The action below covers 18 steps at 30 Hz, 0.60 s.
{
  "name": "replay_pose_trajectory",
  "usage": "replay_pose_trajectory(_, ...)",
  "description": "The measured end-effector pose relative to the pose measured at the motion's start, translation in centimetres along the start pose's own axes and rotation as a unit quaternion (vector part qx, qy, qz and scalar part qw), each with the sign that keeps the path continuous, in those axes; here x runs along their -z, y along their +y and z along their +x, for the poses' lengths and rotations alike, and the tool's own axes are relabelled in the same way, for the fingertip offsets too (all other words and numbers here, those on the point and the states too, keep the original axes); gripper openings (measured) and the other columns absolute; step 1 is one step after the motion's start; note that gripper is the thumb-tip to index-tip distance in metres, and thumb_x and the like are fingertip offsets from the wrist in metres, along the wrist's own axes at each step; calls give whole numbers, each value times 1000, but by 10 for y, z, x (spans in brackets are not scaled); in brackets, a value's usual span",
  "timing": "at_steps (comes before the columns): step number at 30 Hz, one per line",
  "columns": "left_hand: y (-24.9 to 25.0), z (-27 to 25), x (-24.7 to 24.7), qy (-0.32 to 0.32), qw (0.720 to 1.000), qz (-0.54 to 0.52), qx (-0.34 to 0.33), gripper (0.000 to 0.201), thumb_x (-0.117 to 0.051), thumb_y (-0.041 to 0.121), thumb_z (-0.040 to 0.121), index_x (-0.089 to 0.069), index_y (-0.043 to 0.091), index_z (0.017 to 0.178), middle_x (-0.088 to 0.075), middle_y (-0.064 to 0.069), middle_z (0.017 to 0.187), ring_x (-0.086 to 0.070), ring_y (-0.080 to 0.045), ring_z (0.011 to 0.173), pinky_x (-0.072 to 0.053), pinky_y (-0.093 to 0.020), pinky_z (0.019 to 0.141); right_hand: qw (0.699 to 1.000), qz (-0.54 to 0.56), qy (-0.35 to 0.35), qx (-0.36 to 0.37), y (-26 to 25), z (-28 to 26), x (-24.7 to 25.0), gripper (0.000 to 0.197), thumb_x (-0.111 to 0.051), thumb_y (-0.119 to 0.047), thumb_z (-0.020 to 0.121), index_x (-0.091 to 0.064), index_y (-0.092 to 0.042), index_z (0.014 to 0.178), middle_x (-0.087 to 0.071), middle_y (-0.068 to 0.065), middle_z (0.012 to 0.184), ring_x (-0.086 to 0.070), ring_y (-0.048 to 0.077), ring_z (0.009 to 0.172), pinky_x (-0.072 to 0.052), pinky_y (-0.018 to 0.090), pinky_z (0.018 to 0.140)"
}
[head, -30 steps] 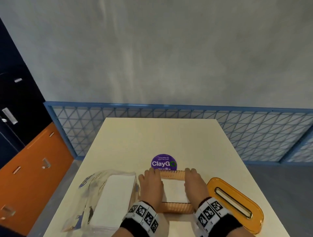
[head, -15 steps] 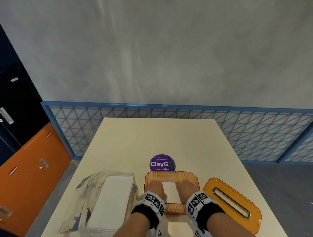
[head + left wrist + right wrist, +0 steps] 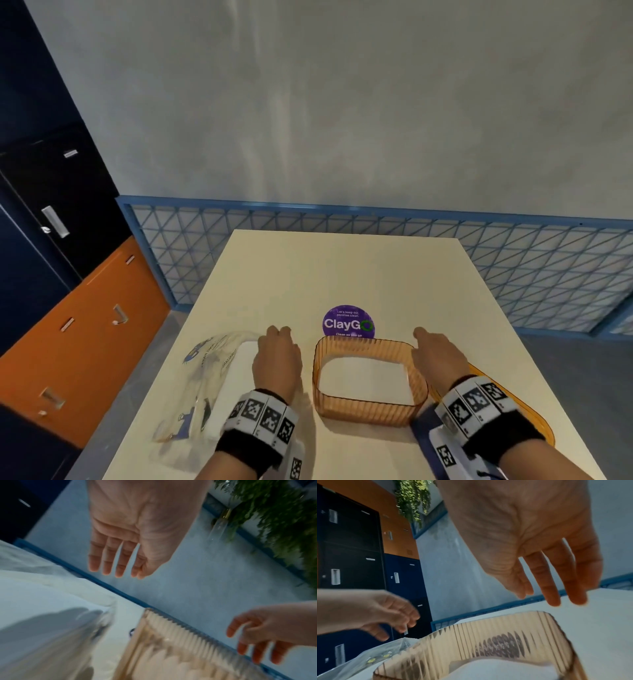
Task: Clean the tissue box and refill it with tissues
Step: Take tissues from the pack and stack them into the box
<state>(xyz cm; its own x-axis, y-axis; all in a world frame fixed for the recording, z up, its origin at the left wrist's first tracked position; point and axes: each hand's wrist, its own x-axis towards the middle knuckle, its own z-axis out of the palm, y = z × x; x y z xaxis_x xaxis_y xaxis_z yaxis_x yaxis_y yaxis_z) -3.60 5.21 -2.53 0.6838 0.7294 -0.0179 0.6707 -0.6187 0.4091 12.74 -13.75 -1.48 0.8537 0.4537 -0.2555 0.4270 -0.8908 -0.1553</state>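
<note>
The orange ribbed tissue box (image 3: 370, 407) stands lidless on the table, a white stack of tissues (image 3: 364, 377) lying inside it. My left hand (image 3: 278, 344) hovers just left of the box, over the clear plastic tissue pack (image 3: 209, 383), fingers straight and empty. My right hand (image 3: 432, 346) hovers by the box's right rim, above the orange lid (image 3: 544, 433), and is also empty. The left wrist view shows the left hand (image 3: 118, 566) with a bare palm above the box (image 3: 180, 649). The right wrist view shows the right hand (image 3: 553, 588) loose above the box (image 3: 488, 639).
A purple round sticker (image 3: 348, 323) lies on the cream table (image 3: 342, 270) just behind the box. A blue lattice railing (image 3: 513, 260) runs behind the table. Dark and orange lockers (image 3: 68, 274) stand at the left.
Both hands have come out of the box and moved apart, the left toward the plastic pack, the right toward the lid. The tissues stay in the box.
</note>
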Motion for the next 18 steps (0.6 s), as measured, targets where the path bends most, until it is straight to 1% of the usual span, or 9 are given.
replay_pose_trajectory(2,-16,-3,-5,-47,996,30,74,39,-42,30,97,-40,11,131,-39,-8,134,-40,-25,126,-44,-34,94,998,20,-57,-3,5,0,-9,33,-35,-14,96,-43,-8,128,-55,13,127,-55,27,114,-46,30,88)
replay_pose_trajectory(4,-27,-5,-12,-81,988,55,116,51,-45,41,94,-35,9,133,-34,-8,138,-37,-26,128,-43,-34,97,997,32,-73,8,6,-1,-14,33,-33,-10,96,-46,-5,126,-57,14,127,-55,28,116,-45,29,90)
replay_pose_trajectory(6,-34,-7,-18,-87,985,82,124,59,-47,48,92,-34,10,134,-34,-7,139,-36,-25,129,-42,-34,98,997,41,-65,10,6,-2,-18,34,-31,-7,95,-48,-5,125,-58,13,127,-55,27,116,-44,27,90)
replay_pose_trajectory(8,-38,-9,-21,-84,983,115,118,61,-47,51,90,-34,11,135,-34,-6,139,-35,-24,130,-42,-34,98,997,40,-57,13,7,-3,-20,34,-32,-6,95,-48,-6,125,-58,13,127,-56,27,116,-44,27,91)
replay_pose_trajectory(11,-40,-9,-25,-79,980,143,117,58,-45,50,91,-35,13,135,-35,-5,138,-35,-23,130,-40,-35,99,998,32,-52,19,7,-4,-19,36,-32,-6,96,-46,-5,129,-56,12,130,-54,26,119,-42,27,96)
replay_pose_trajectory(15,-37,-7,-27,-85,981,117,126,45,-40,41,94,-41,14,129,-37,-5,135,-36,-23,128,-41,-36,97,999,20,-45,18,6,-5,-19,38,-33,-5,95,-42,-5,133,-55,13,131,-54,26,120,-42,28,96)
replay_pose_trajectory(18,-36,-7,-28,-82,983,98,132,40,-38,37,95,-44,13,127,-38,-5,133,-37,-22,126,-41,-36,95,998,13,-52,20,5,-5,-19,40,-32,-5,96,-39,-5,136,-53,12,133,-52,25,122,-41,27,98)
